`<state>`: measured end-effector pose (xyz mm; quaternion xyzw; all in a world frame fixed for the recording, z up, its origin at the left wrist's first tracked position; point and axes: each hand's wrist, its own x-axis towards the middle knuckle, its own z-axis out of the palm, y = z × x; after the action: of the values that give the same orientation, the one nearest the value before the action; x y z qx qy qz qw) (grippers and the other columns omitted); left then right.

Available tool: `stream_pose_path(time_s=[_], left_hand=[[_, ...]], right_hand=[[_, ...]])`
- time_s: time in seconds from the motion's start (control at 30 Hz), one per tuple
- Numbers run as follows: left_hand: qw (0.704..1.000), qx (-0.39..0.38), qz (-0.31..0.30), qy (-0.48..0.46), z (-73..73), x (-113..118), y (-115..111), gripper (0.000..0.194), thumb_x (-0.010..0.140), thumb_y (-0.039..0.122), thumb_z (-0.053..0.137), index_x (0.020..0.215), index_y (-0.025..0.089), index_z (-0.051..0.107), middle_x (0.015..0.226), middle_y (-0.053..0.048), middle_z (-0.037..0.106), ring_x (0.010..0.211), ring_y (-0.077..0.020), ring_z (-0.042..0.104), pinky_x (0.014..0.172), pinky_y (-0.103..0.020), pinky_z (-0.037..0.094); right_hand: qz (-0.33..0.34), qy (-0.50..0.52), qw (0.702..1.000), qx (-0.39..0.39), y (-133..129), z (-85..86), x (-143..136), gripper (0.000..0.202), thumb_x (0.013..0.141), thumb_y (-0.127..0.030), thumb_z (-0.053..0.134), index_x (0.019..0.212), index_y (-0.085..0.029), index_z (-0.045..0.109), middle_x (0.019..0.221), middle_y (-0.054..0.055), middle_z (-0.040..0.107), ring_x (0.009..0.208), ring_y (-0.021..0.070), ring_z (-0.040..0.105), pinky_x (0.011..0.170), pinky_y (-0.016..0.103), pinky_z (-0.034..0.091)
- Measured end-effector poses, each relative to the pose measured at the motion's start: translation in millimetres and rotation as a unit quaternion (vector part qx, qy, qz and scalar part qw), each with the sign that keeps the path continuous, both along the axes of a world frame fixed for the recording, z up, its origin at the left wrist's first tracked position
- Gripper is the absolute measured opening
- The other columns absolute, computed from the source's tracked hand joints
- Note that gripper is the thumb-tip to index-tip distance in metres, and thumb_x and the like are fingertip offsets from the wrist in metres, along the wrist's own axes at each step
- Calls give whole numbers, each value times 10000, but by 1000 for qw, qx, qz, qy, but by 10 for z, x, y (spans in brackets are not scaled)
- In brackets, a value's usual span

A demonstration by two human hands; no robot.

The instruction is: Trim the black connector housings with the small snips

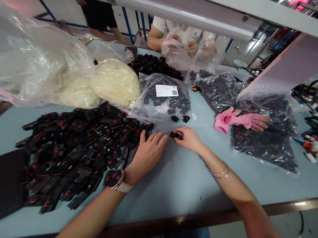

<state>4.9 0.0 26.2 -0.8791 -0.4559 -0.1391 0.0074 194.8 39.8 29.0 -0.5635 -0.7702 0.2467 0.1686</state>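
**Small black part (pixel 177 134) pinched in the right hand (pixel 187 138), left hand (pixel 148 150) spread beside the heap of black pieces (pixel 81 140)**

In the head view, the right fingers grasp the black part close above the tabletop (pixel 166 193), just across from the left fingertips. The grip is near the tips, probably because so small a thing is easier to steady that way; one end pokes out towards the left hand. The left fingers are released and spread, with nothing seen in them, though the palm side is hidden. They hover or rest at the heap's edge; which, I cannot tell. That spot likely makes both the heap and the held part easy to reach.

The heap spreads loosely to the left of the left fingers, perhaps so that single pieces are easy to pick out. Beyond both sets of fingers lies a labelled clear bag (pixel 160 80) of black pieces, its label facing up. Pink gloves (pixel 223 119) lie to the right of the right fingers, partly over a bag of dark pieces (pixel 263 148), seemingly out of the hands' way.
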Motion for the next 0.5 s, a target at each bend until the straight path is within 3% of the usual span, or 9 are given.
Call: stream_pose_path(time_s=[0.1, 0.23, 0.37, 0.5], left_hand=[[1000, 3, -9, -7, -22, -3, 6, 235, 886, 162, 432, 1075, 169, 572, 1083, -143, 635, 960, -286, 601, 986, -646, 276], [1000, 9, -25, 10, -49, 2, 2, 216, 906, 197, 413, 824, 152, 608, 790, -92, 653, 778, -254, 612, 981, -653, 268], [1000, 0, -17, 5, -58, 9, 0, 182, 883, 200, 452, 830, 150, 619, 789, -105, 631, 787, -269, 599, 965, -631, 302], [1000, -14, -17, 6, -70, 4, 13, 162, 875, 209, 475, 870, 159, 629, 855, -116, 631, 845, -275, 590, 945, -565, 356]], right_hand=[[83, 124, 984, -93, -53, 38, -35, 301, 673, -213, 648, 974, -199, 641, 705, -39, 631, 582, 93, 528, 583, 212, 412], [59, 210, 962, -166, -63, 2, -42, 490, 661, -276, 673, 1128, -195, 546, 699, -57, 620, 517, 69, 463, 513, 197, 392], [-34, 198, 975, -93, 46, -35, 30, 388, 695, -381, 672, 1014, -172, 601, 695, -34, 606, 561, 89, 499, 562, 218, 407], [-182, 73, 979, 49, 232, 1, 262, 247, 825, -326, 532, 953, -150, 649, 853, 51, 657, 666, 144, 555, 655, 266, 429]])
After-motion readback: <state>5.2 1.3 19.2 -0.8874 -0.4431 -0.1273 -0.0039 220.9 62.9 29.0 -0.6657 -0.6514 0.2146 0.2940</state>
